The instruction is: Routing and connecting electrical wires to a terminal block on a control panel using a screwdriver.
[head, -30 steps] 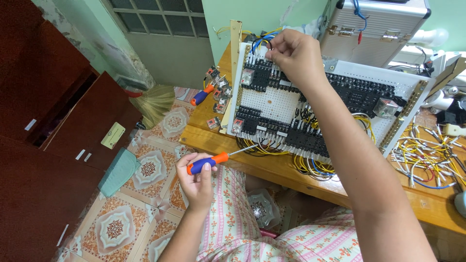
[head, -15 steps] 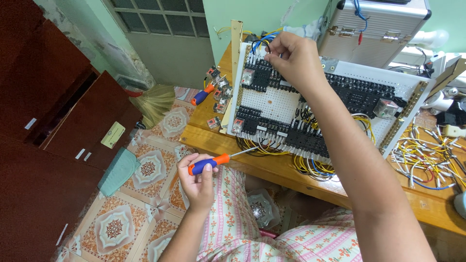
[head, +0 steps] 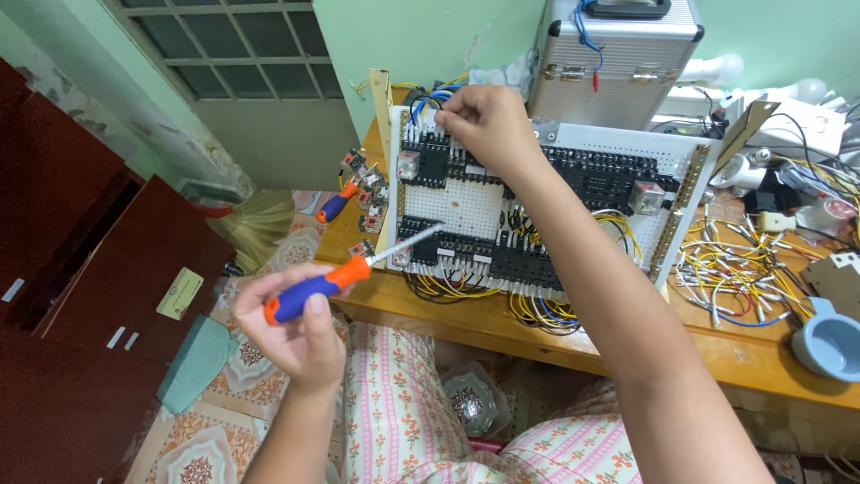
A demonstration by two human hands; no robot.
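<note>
My left hand [head: 291, 327] grips a screwdriver [head: 345, 273] with an orange and blue handle, its metal shaft pointing up-right toward the lower left of a white perforated panel [head: 466, 206]. The panel leans on the wooden table [head: 743, 354] and carries black terminal blocks, relays and yellow wires. My right hand [head: 484, 121] reaches to the panel's top left and pinches at blue wires [head: 430, 97] by the upper terminal row; its fingertips are closed on something small that I cannot make out.
A silver metal case [head: 618, 54] stands behind the panel. Loose yellow and white wires [head: 735, 269] lie at the right, near a light blue cup [head: 829, 345]. A second screwdriver [head: 336, 204] rests at the table's left end. Dark red cabinets [head: 81, 269] stand on the left.
My left hand has lifted the screwdriver higher, its tip now nearer the panel's lower left. My right hand stays at the top-left terminals.
</note>
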